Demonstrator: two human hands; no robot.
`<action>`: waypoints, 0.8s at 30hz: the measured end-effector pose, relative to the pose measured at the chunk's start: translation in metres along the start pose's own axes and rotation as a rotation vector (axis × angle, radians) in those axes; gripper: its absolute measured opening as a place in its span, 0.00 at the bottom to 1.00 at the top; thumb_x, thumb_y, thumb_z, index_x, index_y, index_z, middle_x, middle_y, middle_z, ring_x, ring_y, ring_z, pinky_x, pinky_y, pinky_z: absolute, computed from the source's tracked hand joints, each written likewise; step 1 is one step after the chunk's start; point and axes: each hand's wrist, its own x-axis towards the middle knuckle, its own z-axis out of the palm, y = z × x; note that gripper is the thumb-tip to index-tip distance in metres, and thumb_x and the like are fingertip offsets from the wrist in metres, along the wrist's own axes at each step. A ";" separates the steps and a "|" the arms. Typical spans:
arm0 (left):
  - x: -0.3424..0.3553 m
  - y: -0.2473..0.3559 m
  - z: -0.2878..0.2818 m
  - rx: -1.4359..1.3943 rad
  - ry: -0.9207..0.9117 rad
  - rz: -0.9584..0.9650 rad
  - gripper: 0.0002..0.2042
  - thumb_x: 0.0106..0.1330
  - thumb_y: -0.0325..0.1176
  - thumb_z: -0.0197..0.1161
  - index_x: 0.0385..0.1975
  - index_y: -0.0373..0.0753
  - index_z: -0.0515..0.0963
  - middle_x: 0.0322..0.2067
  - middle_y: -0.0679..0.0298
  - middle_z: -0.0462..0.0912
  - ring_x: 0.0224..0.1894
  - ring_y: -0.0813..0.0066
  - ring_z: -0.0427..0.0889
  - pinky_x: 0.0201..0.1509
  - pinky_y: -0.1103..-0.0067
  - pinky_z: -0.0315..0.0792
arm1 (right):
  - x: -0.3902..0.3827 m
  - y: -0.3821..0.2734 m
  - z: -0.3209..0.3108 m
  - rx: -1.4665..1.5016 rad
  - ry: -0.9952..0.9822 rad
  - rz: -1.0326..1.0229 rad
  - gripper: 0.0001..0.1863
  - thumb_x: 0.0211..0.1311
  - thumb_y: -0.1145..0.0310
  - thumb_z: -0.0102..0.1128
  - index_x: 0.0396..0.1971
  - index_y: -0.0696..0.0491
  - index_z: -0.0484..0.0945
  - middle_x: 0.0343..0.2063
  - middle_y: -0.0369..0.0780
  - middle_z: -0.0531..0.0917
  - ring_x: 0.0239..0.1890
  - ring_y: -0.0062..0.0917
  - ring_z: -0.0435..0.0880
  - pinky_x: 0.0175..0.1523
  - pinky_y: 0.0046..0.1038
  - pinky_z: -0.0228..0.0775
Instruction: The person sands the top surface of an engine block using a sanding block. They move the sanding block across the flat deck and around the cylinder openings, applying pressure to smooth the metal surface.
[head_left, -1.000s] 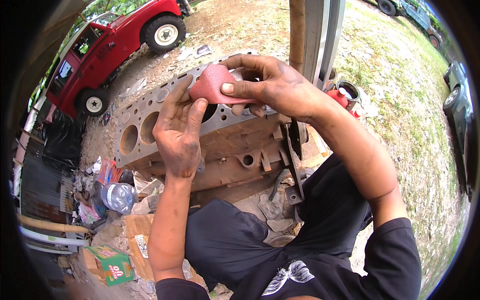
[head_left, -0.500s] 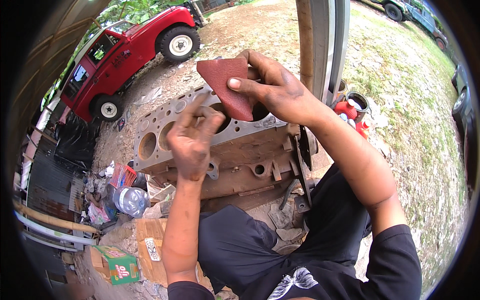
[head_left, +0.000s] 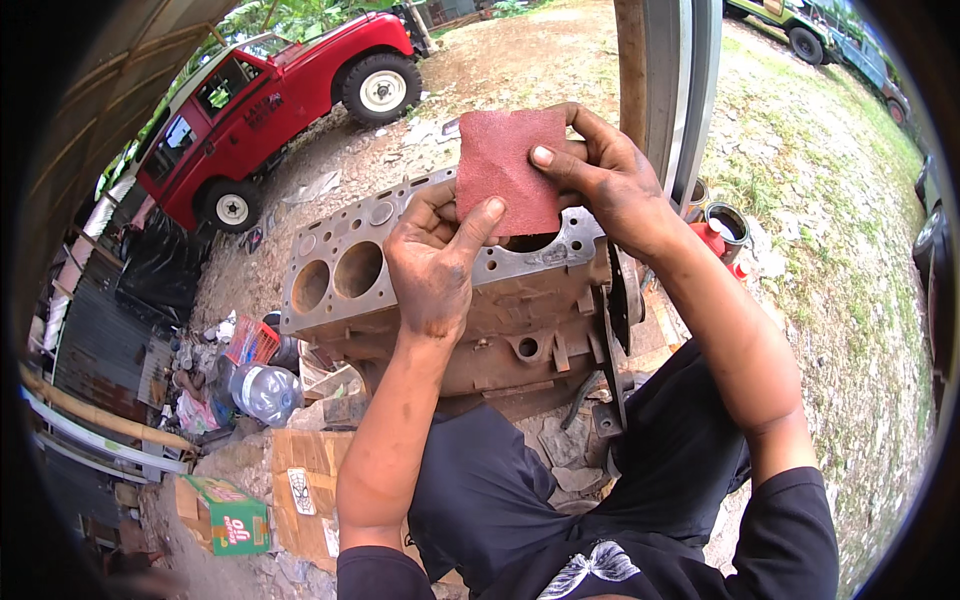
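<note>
A reddish-brown square of sandpaper (head_left: 505,165) is held up between my two hands, its grit side facing me. My left hand (head_left: 437,255) pinches the lower left corner, with the thumb on the front. On the right edge, my right hand (head_left: 610,180) grips the sheet between thumb and fingers. Both hands have dark grime on the skin. Beneath them stands a bare engine block (head_left: 460,345), rusty on its side, with a grey flat top face and round cylinder bores. The sheet and my hands hide part of that top face.
A metal post (head_left: 672,90) rises just beyond my right hand. Open cans and red bottles (head_left: 708,236) stand right of the block. At left lie a clear plastic jug (head_left: 268,393), a red basket (head_left: 252,342) and cardboard boxes (head_left: 228,515). A red off-road vehicle (head_left: 270,105) is parked behind.
My left hand has come up and closed on the sandpaper's lower left corner. The sheet has gone from a folded, tilted shape to a spread-out square. The view has shifted slightly.
</note>
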 end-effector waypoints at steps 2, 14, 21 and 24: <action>-0.001 -0.001 0.001 0.021 0.008 0.005 0.15 0.68 0.22 0.77 0.51 0.27 0.83 0.37 0.59 0.90 0.35 0.79 0.88 0.40 0.83 0.84 | 0.001 0.005 0.000 0.066 0.012 0.012 0.27 0.73 0.62 0.74 0.66 0.55 0.77 0.49 0.38 0.89 0.48 0.19 0.88 0.53 0.26 0.82; -0.012 -0.002 -0.002 0.151 -0.057 0.006 0.12 0.69 0.27 0.78 0.47 0.30 0.84 0.36 0.61 0.90 0.30 0.81 0.85 0.39 0.83 0.81 | -0.001 0.013 0.010 0.293 0.019 0.240 0.26 0.66 0.68 0.78 0.61 0.58 0.82 0.50 0.39 0.89 0.50 0.23 0.89 0.60 0.31 0.82; -0.002 0.002 -0.007 0.161 -0.132 0.016 0.10 0.70 0.27 0.77 0.43 0.29 0.84 0.34 0.60 0.91 0.32 0.81 0.88 0.38 0.82 0.82 | 0.004 0.011 0.007 0.362 0.014 0.250 0.25 0.70 0.66 0.74 0.62 0.59 0.81 0.52 0.43 0.89 0.51 0.29 0.90 0.59 0.35 0.83; -0.005 -0.007 -0.024 0.285 -0.154 0.092 0.16 0.70 0.28 0.76 0.54 0.31 0.84 0.35 0.60 0.92 0.38 0.77 0.90 0.47 0.78 0.84 | 0.010 0.011 0.007 0.308 0.168 0.181 0.27 0.70 0.64 0.74 0.64 0.60 0.79 0.54 0.44 0.87 0.55 0.30 0.88 0.64 0.38 0.81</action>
